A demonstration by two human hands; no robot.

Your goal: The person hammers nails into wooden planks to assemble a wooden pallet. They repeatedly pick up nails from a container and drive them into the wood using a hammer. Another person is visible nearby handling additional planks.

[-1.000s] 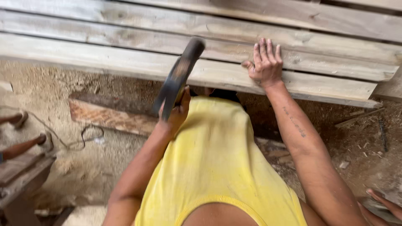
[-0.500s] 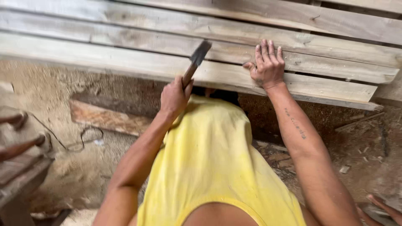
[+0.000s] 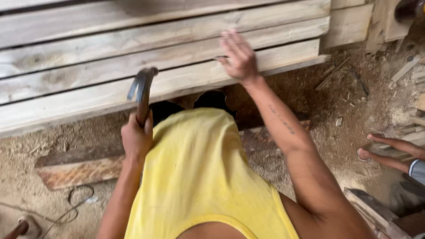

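Stacked planks (image 3: 88,62) overhung sawdust ground. Left hand (image 3: 137,139) gripped the hammer (image 3: 142,90) tight; right hand (image 3: 240,57) lay flat, fingers spread, holding nothing.

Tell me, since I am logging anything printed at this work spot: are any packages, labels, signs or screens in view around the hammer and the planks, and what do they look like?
None in view: no package, label, sign or screen.
What shows instead: the left hand grips a hammer, the right hand rests on bare, unmarked wooden planks, above sawdust-covered ground.
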